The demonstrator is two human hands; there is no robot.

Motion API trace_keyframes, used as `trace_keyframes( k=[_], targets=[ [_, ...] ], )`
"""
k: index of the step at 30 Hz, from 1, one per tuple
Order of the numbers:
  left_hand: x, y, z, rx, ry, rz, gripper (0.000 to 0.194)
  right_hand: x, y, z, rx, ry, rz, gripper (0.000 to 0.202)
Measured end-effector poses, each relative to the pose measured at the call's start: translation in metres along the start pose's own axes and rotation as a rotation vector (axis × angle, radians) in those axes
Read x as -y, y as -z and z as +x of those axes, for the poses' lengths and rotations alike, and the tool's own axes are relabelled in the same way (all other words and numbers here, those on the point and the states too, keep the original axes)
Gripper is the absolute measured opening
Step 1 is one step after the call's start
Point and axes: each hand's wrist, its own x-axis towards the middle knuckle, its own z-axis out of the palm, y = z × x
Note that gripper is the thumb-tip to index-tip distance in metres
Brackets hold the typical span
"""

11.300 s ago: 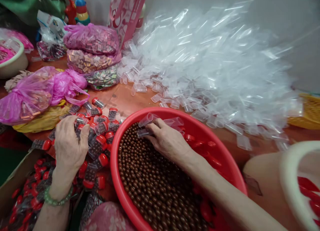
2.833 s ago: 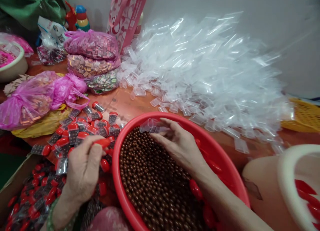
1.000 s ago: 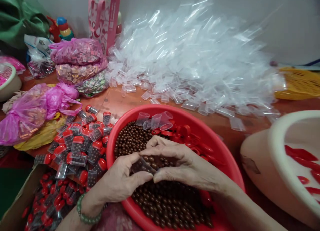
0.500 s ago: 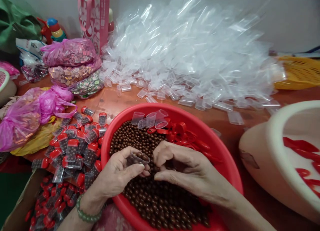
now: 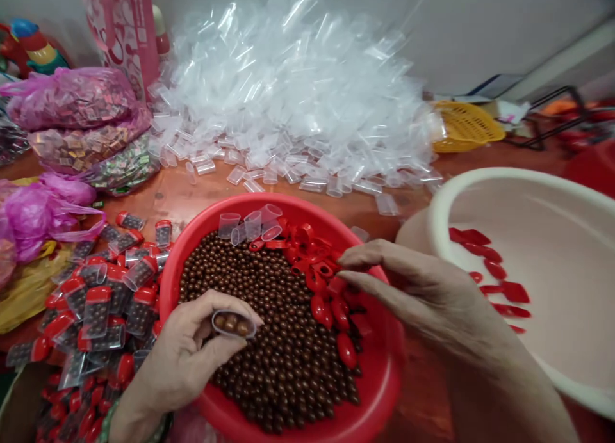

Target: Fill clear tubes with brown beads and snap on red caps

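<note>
My left hand (image 5: 192,347) holds a clear oval tube (image 5: 234,324), its open end facing up and brown balls visible inside. Beneath it lies a red basin (image 5: 379,398) with many brown balls (image 5: 283,340). Red caps (image 5: 314,264) are heaped at the basin's right side, and a few clear tubes (image 5: 252,225) rest at its back edge. My right hand (image 5: 408,289) is over the caps, thumb and forefinger apart, their tips near a red cap; nothing shows between them.
Capped, filled tubes (image 5: 97,312) are piled on the left beside bags (image 5: 72,97) of small packets. Behind the basin rises a large heap of clear tubes (image 5: 298,104). A cream tub (image 5: 437,206) with red pieces stands at right, a yellow basket (image 5: 466,126) behind it.
My right hand has moved from beside the tube to the red caps, its fingers parting. My left hand still holds the tube, now lower left. The view has turned right, showing more of the cream tub.
</note>
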Motion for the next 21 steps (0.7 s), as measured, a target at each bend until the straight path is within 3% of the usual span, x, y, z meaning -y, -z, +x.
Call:
trace_keyframes(
  k=[4,11,16,21],
  targets=[
    [0.001,-0.001,0.003,0.001,0.052,0.058,0.011,-0.009,-0.004,-0.003,0.165,0.009,-0.188,0.013],
    [0.005,-0.004,0.007,-0.045,0.024,0.180,0.014,-0.015,-0.022,-0.003,0.372,0.006,-0.531,0.015],
    [0.002,-0.008,0.010,-0.010,0.058,0.143,0.013,-0.014,-0.039,0.002,0.422,0.038,-0.704,0.011],
    [0.002,-0.010,0.008,-0.009,0.129,0.014,0.017,-0.013,-0.045,0.002,0.406,0.055,-0.813,0.021]
  ],
)
